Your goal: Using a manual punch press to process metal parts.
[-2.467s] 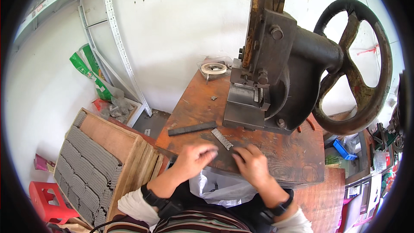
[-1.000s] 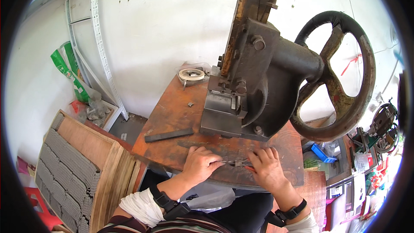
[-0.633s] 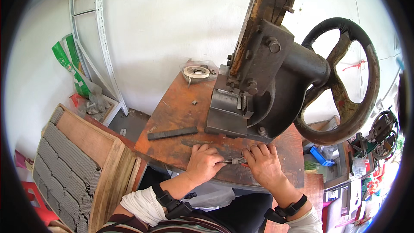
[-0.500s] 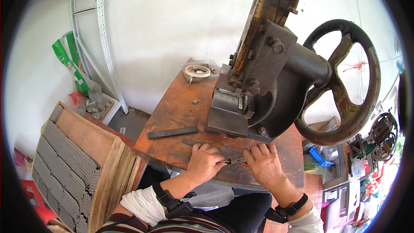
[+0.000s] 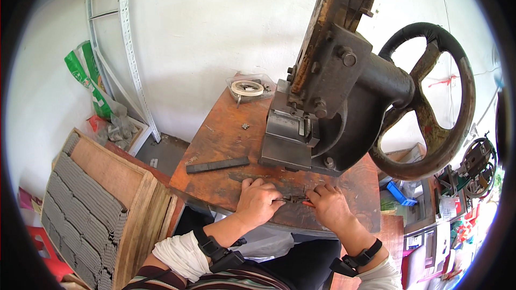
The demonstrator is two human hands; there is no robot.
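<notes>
My left hand (image 5: 257,202) is over the front of the wooden bench, thumb and fingers pinched on one end of a small dark metal piece (image 5: 293,198). Facing it, my right hand (image 5: 330,207) has its fingers curled round a small tool or part with a red tip (image 5: 308,203), whose kind I cannot make out. The two held things meet, or nearly meet, in the gap between my hands. A dark flat bar (image 5: 217,165) lies on the bench beyond my left hand. Behind my right hand stands a heavy dark hand press (image 5: 336,75).
The press's large handwheel (image 5: 462,102) reaches out to the right. At the back of the wooden bench (image 5: 215,134) sits a clear tray (image 5: 266,87) with a tape roll (image 5: 247,89). On the left, a wooden tray (image 5: 141,193) holds rows of grey metal strips.
My right hand's fingers have drawn in lower and closer together around what they hold. My left hand has barely moved. The whole view has shifted slightly.
</notes>
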